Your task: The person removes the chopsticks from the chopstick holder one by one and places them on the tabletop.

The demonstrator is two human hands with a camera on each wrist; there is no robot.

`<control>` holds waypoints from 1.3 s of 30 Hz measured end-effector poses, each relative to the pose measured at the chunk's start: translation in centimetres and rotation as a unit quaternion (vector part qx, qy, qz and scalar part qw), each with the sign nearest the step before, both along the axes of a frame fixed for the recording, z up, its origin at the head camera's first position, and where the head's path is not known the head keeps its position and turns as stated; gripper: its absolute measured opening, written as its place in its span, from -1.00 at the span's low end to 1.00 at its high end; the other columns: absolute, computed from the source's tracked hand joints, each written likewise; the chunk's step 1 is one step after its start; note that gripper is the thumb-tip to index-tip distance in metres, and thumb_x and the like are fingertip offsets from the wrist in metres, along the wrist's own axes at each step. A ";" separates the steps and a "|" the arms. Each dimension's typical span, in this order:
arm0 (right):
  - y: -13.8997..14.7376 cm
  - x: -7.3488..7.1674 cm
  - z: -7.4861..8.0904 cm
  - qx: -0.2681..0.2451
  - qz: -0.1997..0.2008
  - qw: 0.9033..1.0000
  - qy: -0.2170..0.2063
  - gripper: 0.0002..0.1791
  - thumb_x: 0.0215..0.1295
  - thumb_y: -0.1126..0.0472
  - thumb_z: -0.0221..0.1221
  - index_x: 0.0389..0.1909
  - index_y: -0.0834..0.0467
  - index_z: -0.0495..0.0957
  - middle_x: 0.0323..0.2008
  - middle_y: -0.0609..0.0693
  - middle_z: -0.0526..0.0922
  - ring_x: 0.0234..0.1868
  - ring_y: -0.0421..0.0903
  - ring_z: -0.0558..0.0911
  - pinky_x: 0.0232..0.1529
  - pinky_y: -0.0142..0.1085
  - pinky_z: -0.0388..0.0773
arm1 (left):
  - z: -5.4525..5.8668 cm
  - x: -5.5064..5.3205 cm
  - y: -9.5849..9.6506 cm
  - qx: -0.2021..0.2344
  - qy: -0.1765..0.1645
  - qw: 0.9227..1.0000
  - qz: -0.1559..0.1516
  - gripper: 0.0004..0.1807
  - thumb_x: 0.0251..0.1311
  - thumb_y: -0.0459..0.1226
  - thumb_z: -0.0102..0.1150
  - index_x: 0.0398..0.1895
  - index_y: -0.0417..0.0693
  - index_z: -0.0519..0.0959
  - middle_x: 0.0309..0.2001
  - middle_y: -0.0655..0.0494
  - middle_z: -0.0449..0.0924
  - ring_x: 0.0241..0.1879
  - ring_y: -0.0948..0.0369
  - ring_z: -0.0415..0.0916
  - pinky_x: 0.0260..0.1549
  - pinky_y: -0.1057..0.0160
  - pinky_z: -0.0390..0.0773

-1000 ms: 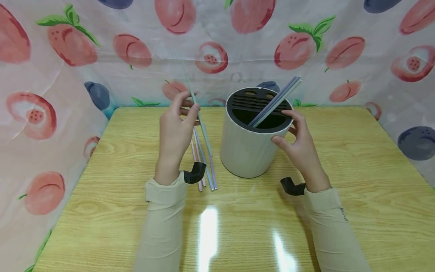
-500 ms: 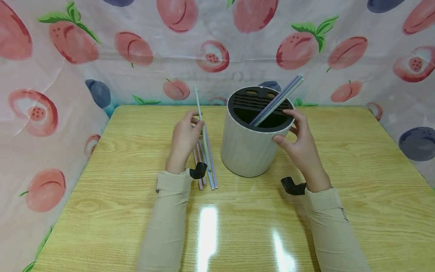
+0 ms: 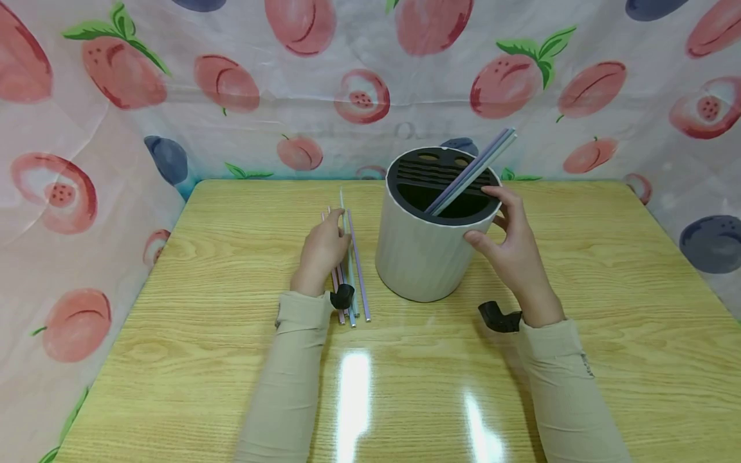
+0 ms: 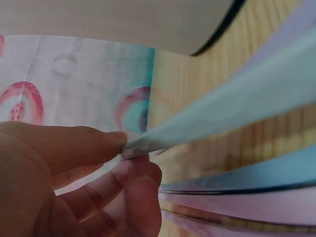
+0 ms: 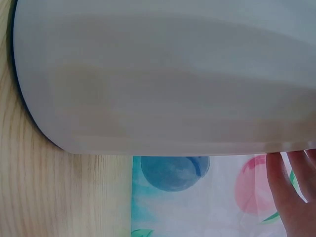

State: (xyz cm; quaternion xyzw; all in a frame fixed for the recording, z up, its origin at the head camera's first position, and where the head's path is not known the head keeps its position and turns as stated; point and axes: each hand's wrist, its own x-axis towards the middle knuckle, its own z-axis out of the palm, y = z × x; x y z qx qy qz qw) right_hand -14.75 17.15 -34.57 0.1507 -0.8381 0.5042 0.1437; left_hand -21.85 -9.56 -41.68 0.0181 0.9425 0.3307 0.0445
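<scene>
In the left wrist view, my left hand (image 3: 323, 249) pinches a pale green chopstick (image 4: 222, 111) between thumb and fingertips. The chopstick lies low over several others on the table, among them a lavender chopstick (image 3: 358, 263) to its right. Blue (image 4: 256, 170) and pink chopsticks (image 4: 256, 205) run alongside, partly covered by the hand in the head view. My right hand (image 3: 512, 251) holds the right side of a cream utensil holder (image 3: 422, 260), thumb on the wall and forefinger at the rim. Purple and pale green chopsticks (image 3: 471, 172) lean out of its wide opening towards the upper right.
The holder's black lid (image 3: 393, 193) has slots and two round holes at its back. A wood-grain table (image 3: 173, 360) reaches back to a fruit-printed cloth (image 3: 249, 141) that also hangs along the sides. Black wrist cameras (image 3: 499, 317) jut from the cuffs.
My left hand has come down and slightly right, lowering the pale green chopstick from an upright slant to the others on the table. The right hand stays on the holder.
</scene>
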 end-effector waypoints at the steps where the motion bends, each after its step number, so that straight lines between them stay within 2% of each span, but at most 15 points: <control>1: 0.0 0.0 0.0 0.001 -0.001 1.000 -0.001 -0.32 0.16 0.18 0.17 0.24 0.20 0.09 0.30 0.06 0.04 0.28 -0.08 0.12 0.19 -0.04 0.12 | 0.0 0.1 0.0 -0.010 -0.005 1.000 -0.001 -0.42 0.20 -0.27 0.02 0.30 -0.02 0.15 -0.43 0.09 0.48 -0.60 0.17 0.37 -0.63 0.25 0.37; 7: 0.2 -0.1 -0.1 0.002 -0.002 1.000 -0.001 -0.31 0.14 0.14 0.19 0.24 0.20 0.10 0.30 0.05 0.04 0.28 -0.08 0.12 0.18 -0.01 0.11 | -0.1 0.3 0.0 -0.057 -0.023 0.998 -0.015 -0.55 0.18 -0.33 -0.02 0.18 0.00 0.34 -0.45 0.08 0.48 -0.63 0.16 0.32 -0.70 0.26 0.32; 13: 0.1 0.0 -0.2 -0.001 -0.001 1.000 0.003 -0.30 0.13 0.13 0.19 0.24 0.21 0.10 0.30 0.07 0.06 0.27 -0.07 0.14 0.18 -0.02 0.13 | -0.2 0.1 0.1 -0.055 0.001 0.997 -0.051 -0.63 0.19 -0.30 0.02 0.10 0.02 0.43 -0.31 0.11 0.52 -0.51 0.19 0.41 -0.57 0.24 0.39; 17: 0.1 0.0 -0.2 -0.001 -0.001 1.000 0.003 -0.30 0.13 0.13 0.19 0.23 0.22 0.11 0.29 0.08 0.06 0.27 -0.06 0.14 0.18 -0.03 0.13 | 0.6 0.2 0.2 -0.033 0.033 0.997 -0.060 -0.63 0.22 -0.22 -0.01 0.12 0.03 0.41 -0.22 0.11 0.49 -0.42 0.17 0.41 -0.47 0.22 0.40; 21: 0.1 0.1 -0.2 -0.001 -0.003 1.000 0.003 -0.30 0.13 0.13 0.20 0.23 0.22 0.11 0.30 0.08 0.06 0.27 -0.06 0.13 0.18 -0.02 0.13 | 2.1 0.5 0.4 0.004 0.085 0.995 -0.056 -0.64 0.26 -0.16 -0.07 0.11 0.04 0.42 -0.20 0.13 0.47 -0.34 0.19 0.41 -0.40 0.20 0.40; 25: 0.1 0.3 -0.1 -0.002 -0.006 1.000 0.001 -0.30 0.13 0.13 0.20 0.23 0.22 0.12 0.30 0.08 0.05 0.28 -0.07 0.12 0.18 -0.02 0.13 | 3.7 1.1 0.7 0.033 0.141 0.988 -0.047 -0.67 0.28 -0.13 -0.11 0.06 0.08 0.46 -0.24 0.17 0.47 -0.34 0.23 0.41 -0.39 0.22 0.41; 28: 0.1 0.3 -0.1 -0.002 -0.007 1.000 -0.002 -0.31 0.13 0.14 0.20 0.23 0.22 0.12 0.30 0.08 0.05 0.28 -0.07 0.12 0.18 -0.03 0.13 | 4.8 1.5 1.0 0.054 0.187 0.980 -0.039 -0.69 0.27 -0.12 -0.11 0.01 0.08 0.49 -0.23 0.18 0.48 -0.30 0.24 0.43 -0.36 0.24 0.42; 31: 0.0 0.4 0.0 -0.001 -0.010 1.000 -0.005 -0.31 0.13 0.13 0.19 0.23 0.21 0.12 0.30 0.07 0.05 0.28 -0.06 0.12 0.18 -0.03 0.13 | 5.6 1.9 1.4 0.073 0.244 0.967 -0.035 -0.72 0.26 -0.14 -0.08 -0.05 0.04 0.53 -0.22 0.17 0.48 -0.23 0.26 0.43 -0.31 0.29 0.42; 34: 0.0 0.4 0.0 -0.002 -0.011 1.000 -0.008 -0.31 0.13 0.13 0.19 0.24 0.20 0.12 0.31 0.07 0.05 0.28 -0.06 0.11 0.19 -0.02 0.12 | 6.5 2.3 1.9 0.102 0.305 0.946 -0.040 -0.76 0.23 -0.18 -0.03 -0.12 -0.03 0.56 -0.24 0.13 0.48 -0.23 0.24 0.42 -0.31 0.31 0.44; 39: 0.0 0.4 0.0 -0.002 -0.008 1.000 -0.007 -0.31 0.14 0.14 0.19 0.24 0.20 0.11 0.31 0.06 0.05 0.28 -0.05 0.13 0.18 -0.02 0.13 | 7.5 3.0 3.0 0.145 0.382 0.910 -0.074 -0.77 0.17 -0.21 0.08 -0.14 -0.10 0.56 -0.24 0.05 0.48 -0.25 0.20 0.44 -0.34 0.28 0.48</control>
